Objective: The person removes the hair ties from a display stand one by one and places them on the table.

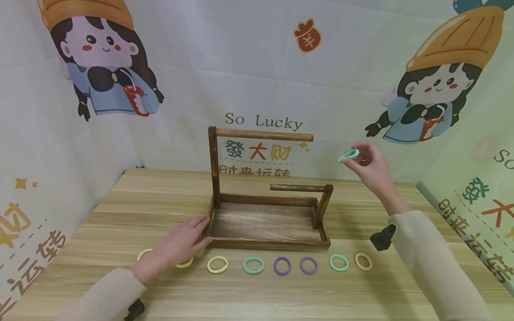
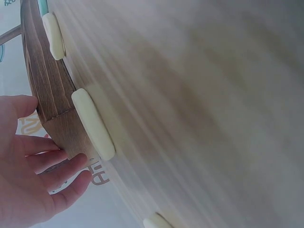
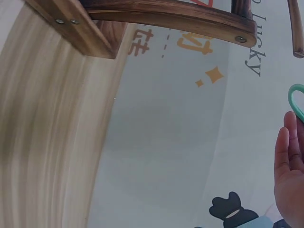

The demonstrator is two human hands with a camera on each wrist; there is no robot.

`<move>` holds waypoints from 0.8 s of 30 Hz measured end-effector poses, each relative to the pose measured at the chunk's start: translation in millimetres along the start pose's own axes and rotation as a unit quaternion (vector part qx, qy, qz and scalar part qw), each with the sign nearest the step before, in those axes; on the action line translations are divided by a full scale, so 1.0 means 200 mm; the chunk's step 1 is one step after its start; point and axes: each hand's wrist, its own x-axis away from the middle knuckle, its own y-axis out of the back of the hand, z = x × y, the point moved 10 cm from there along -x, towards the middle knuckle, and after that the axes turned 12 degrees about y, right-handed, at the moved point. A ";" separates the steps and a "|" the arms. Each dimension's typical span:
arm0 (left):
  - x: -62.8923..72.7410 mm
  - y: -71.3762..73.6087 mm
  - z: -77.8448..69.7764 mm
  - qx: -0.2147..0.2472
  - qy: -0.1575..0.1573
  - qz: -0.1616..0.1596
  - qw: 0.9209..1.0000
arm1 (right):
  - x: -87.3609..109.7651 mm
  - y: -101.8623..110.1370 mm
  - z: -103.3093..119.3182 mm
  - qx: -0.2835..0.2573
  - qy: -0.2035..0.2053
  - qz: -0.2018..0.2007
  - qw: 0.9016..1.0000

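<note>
A dark wooden tray stand (image 1: 269, 244) stands on the table, with a tall post and long bar (image 1: 263, 134) at its left end and a shorter post and bar (image 1: 297, 187) at its right end. My left hand (image 1: 176, 245) rests with extended fingers against the tray's left end; in the left wrist view its fingertips meet the dark wood (image 2: 71, 135). Raised to the right of the long bar's free end, my right hand (image 1: 371, 167) pinches a mint-green ring (image 1: 351, 154) between thumb and fingers. The right wrist view catches only part of that ring (image 3: 295, 97).
In front of the tray lies a row of rings: a yellow one (image 1: 217, 265), green ones (image 1: 253, 265) (image 1: 339, 262), purple ones (image 1: 282, 265) (image 1: 308, 265) and an orange one (image 1: 363, 261). More yellow rings (image 1: 184, 264) are partly covered by my left arm. A printed cloth (image 1: 257, 58) hangs behind the table.
</note>
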 end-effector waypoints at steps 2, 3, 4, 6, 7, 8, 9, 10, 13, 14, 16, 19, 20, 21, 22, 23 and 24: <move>0.00 0.00 0.00 -0.001 -0.002 -0.002 1.000 | 0.03 0.00 0.08 0.038 -0.009 -0.001 0.999; 0.00 0.00 0.00 0.000 -0.002 -0.002 1.000 | 0.05 0.01 0.08 0.041 -0.009 -0.001 0.999; 0.00 0.00 0.00 0.000 -0.003 -0.003 1.000 | 0.06 0.01 0.08 0.042 -0.011 0.001 0.999; 0.00 0.00 0.00 -0.001 -0.003 -0.003 1.000 | 0.08 0.03 0.02 0.010 -0.002 0.002 1.000; 0.00 0.00 0.00 -0.002 -0.002 -0.004 1.000 | 0.09 0.03 0.02 0.003 -0.001 0.002 1.000; 0.00 0.00 0.00 -0.002 -0.002 -0.004 1.000 | 0.10 0.04 0.01 -0.002 -0.003 0.003 1.000; 0.00 0.00 0.00 -0.003 -0.002 -0.004 1.000 | 0.12 0.04 0.01 -0.001 -0.004 0.004 1.000; 0.00 0.00 0.00 -0.003 -0.002 -0.004 1.000 | 0.13 0.05 0.01 -0.001 -0.007 0.005 1.000; 0.00 0.00 0.00 -0.004 -0.001 -0.003 1.000 | 0.17 0.06 0.06 0.036 -0.016 0.009 0.999; 0.00 0.00 0.00 -0.004 -0.001 -0.003 1.000 | 0.18 0.06 0.06 0.041 -0.013 0.012 0.999; 0.00 0.00 0.00 -0.004 -0.002 -0.003 1.000 | 0.20 0.07 0.07 0.047 -0.014 0.011 0.999; 0.00 0.00 0.00 -0.002 -0.004 -0.006 1.000 | 0.23 0.08 0.07 0.060 -0.012 0.010 0.998; 0.00 0.00 0.00 -0.001 -0.005 -0.008 1.000 | 0.24 0.08 0.07 0.064 -0.010 0.011 0.998; 0.00 0.00 0.00 -0.001 -0.006 -0.010 1.000 | 0.26 0.09 0.07 0.069 -0.012 0.011 0.998; 0.00 0.00 0.00 0.000 -0.006 -0.010 1.000 | 0.27 0.10 0.06 0.070 -0.014 0.012 0.997; 0.00 0.00 0.00 0.000 -0.006 -0.010 1.000 | 0.28 0.10 0.06 0.074 -0.018 0.013 0.997; 0.00 0.00 0.00 0.000 -0.005 -0.010 1.000 | 0.30 0.10 0.05 0.074 -0.020 0.017 0.997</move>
